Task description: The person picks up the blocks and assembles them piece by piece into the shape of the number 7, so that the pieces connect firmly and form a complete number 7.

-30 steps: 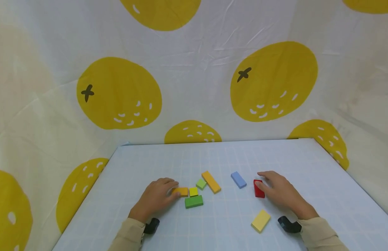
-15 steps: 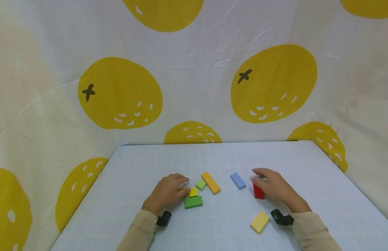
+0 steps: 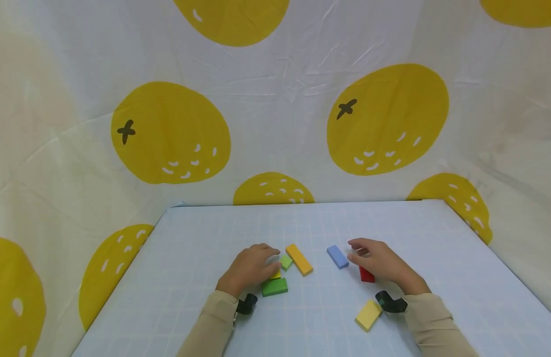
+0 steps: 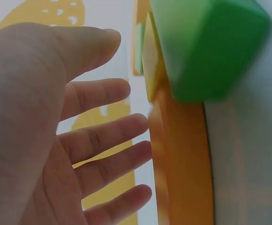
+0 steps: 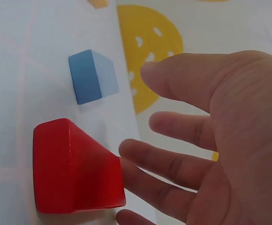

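Pale table (image 3: 311, 322), fruit cloth (image 3: 275, 124) behind. My left hand (image 3: 248, 267) leans right, fingers apart, holding nothing; orange block (image 4: 185, 164) close by, green block (image 3: 274, 287) beside. Blue block (image 3: 337, 256) between hands. My right hand (image 3: 383, 260) leans left by red block (image 3: 366, 276), fingers apart, empty.

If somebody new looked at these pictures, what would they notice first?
Probably the big yellow fruits printed on the cloth behind the table. Next might come the left hand and the right hand, near bright blocks on the table. In the right wrist view, the red block stands out at the lower left.
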Motion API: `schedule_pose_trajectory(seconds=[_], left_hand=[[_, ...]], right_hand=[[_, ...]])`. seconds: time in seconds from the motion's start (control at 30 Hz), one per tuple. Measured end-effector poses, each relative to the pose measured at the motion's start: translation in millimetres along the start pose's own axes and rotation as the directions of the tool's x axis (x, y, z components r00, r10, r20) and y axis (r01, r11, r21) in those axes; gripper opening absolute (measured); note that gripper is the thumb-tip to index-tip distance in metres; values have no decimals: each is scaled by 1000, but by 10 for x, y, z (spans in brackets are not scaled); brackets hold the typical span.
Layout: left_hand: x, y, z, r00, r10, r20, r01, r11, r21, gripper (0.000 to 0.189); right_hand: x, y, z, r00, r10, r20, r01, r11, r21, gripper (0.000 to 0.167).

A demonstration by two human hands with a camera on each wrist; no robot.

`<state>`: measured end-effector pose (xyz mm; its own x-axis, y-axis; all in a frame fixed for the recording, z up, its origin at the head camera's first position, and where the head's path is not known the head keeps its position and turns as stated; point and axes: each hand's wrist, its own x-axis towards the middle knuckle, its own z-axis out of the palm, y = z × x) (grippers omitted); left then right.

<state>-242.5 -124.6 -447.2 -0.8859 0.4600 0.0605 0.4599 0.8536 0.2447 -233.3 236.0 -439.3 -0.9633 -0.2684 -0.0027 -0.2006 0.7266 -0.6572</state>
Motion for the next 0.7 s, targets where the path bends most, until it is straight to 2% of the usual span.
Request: schedule_pose_trajectory(seconds=[0.13,0.33,0.53,0.7], left_hand=[[74,60,9,1000,-5,17,5,1000,-15,43],[165,133,36,1000,-7,20,8,999,-49,39],[253,231,105,1000,3,24,0,995,-98,43],[285,302,112,1000,-3,1,3,997,-76,45]], right_hand=[[35,-33,33,1000,18,7,-18,1000,25,53],[96,-73,84,1000,1,3,-1,999,42,49],[143,-75,135,1000,-25,6,25,999,-26,47],[166,-87,179,998,-66,0,66,996,-65,47]])
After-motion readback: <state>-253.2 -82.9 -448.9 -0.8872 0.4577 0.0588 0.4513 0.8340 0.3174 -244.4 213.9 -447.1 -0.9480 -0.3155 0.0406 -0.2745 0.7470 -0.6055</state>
